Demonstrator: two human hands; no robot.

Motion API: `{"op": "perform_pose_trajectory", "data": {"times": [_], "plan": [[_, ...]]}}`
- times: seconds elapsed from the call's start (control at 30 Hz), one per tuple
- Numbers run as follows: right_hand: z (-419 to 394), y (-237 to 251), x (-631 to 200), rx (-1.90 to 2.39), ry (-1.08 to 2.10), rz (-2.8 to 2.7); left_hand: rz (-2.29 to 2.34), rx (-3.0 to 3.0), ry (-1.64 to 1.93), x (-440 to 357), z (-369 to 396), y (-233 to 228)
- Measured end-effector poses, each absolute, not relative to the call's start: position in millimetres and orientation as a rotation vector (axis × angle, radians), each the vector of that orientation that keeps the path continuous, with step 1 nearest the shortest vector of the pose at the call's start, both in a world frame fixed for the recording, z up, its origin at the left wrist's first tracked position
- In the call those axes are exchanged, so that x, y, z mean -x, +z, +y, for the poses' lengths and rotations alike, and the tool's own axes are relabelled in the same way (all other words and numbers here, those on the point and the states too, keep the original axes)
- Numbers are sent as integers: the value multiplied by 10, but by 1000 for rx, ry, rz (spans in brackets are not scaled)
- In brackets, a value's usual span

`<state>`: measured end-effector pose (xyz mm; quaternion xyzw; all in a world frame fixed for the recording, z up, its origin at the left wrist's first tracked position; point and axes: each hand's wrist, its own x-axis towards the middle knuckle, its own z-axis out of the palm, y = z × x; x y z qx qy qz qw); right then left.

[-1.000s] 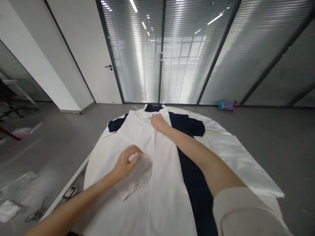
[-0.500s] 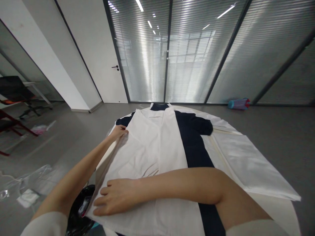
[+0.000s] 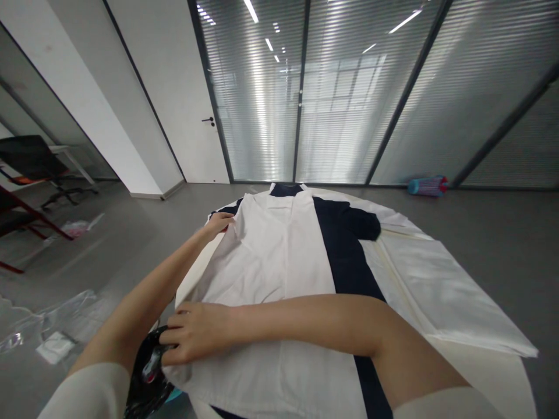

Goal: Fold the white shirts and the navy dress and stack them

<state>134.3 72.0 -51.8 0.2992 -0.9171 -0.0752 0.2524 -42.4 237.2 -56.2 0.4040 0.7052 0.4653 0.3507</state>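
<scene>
A short-sleeved shirt (image 3: 266, 262), white in the middle with navy at the sleeves and right side, lies spread over a round table. My left hand (image 3: 220, 223) pinches the white panel's left edge just below the navy left sleeve (image 3: 232, 208). Crossing low over the shirt, my right arm reaches leftward. At the shirt's lower left edge, my right hand (image 3: 198, 333) has its fingers curled over the fabric; their tips are partly hidden. Creases run from the left hand's pinch across the white cloth.
Folded white cloth (image 3: 454, 291) covers the right of the cream table (image 3: 493, 372). A black bag (image 3: 146, 384) sits below its left edge. Clear plastic (image 3: 65, 317) lies on the floor at left, near chairs (image 3: 32, 160). A blue and pink bundle (image 3: 428, 186) lies by the glass wall.
Both hands have shifted slightly, drawing the shirt's left edge inward to the right. More of the table's left edge shows, and the right hand's fingers have curled over the fabric.
</scene>
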Motion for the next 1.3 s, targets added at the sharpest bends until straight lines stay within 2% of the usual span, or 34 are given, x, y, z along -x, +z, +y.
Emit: {"op": "perform_pose_trajectory", "data": {"times": [0.2, 0.4, 0.57, 0.8, 1.1, 1.3], "plan": [[739, -234, -1969, -626, -68, -2426, 1883, -952, 1095, 323, 2821, -514], [634, -3, -2828, -269, -88, -2496, 2087, -1067, 986, 67, 3414, -474], [513, -200, -3338, 1, -41, -2574, 2211, -1368, 993, -364, 3743, -532], [439, -623, -3640, 95, 112, -2645, 2190, -1721, 857, -1097, 3832, -878], [457, -644, -3680, 65, 212, -2607, 2295, -1843, 840, -1176, 3804, -827], [457, -771, -3671, 87, 212, -2811, 2286, -1922, 750, -1252, 3817, -914]]}}
